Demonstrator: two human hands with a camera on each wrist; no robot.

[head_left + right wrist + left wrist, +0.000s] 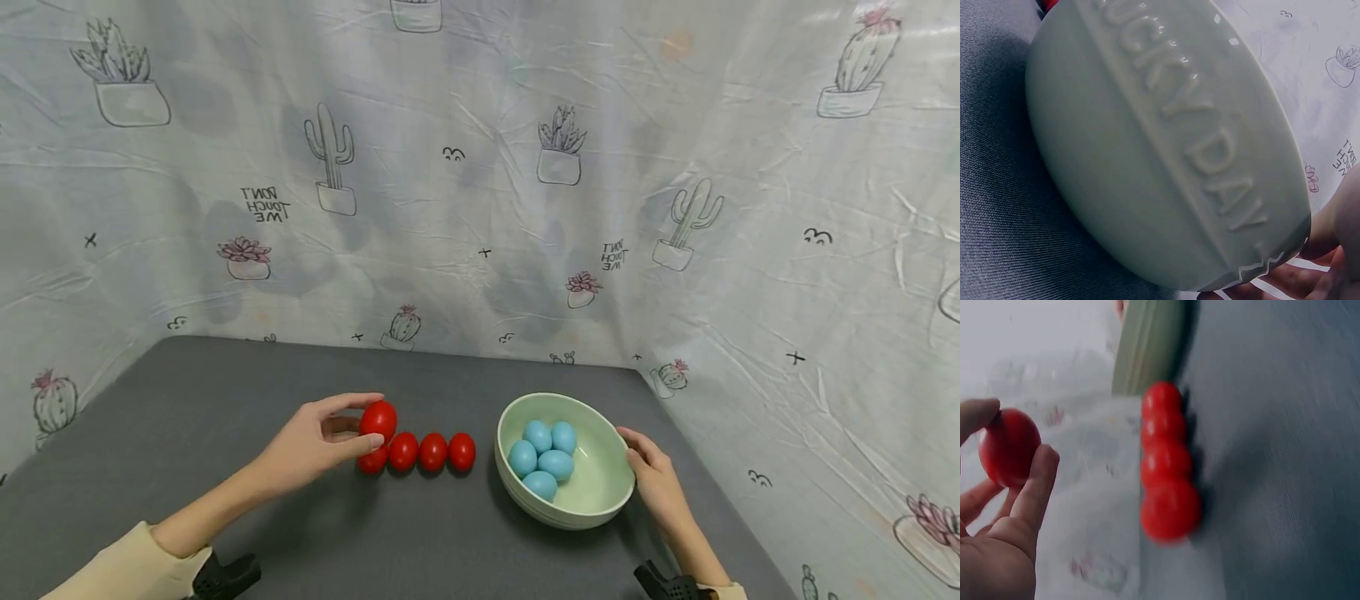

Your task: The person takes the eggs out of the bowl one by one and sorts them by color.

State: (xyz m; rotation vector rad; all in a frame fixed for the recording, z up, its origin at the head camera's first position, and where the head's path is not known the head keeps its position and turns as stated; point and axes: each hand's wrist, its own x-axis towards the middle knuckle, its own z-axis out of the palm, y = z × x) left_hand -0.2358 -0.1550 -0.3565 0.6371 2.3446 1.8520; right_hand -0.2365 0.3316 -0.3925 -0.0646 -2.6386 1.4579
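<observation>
In the head view my left hand (322,433) pinches a glossy red egg (378,419) between thumb and fingers. The left wrist view shows this held egg (1010,448) raised apart from a row of several red eggs (1166,462) on the table. From the head camera it partly covers the leftmost egg of that row. To the right stands a pale green bowl (600,475) with several light blue eggs (555,465) inside. My right hand (660,479) holds the bowl's right side at the rim; its fingers are partly hidden in the right wrist view.
A dark grey table (420,542) carries everything. Behind and beside it hangs a pale, wrinkled sheet (465,208) printed with potted cacti and succulents. Raised lettering (1197,119) runs along the bowl's outer wall.
</observation>
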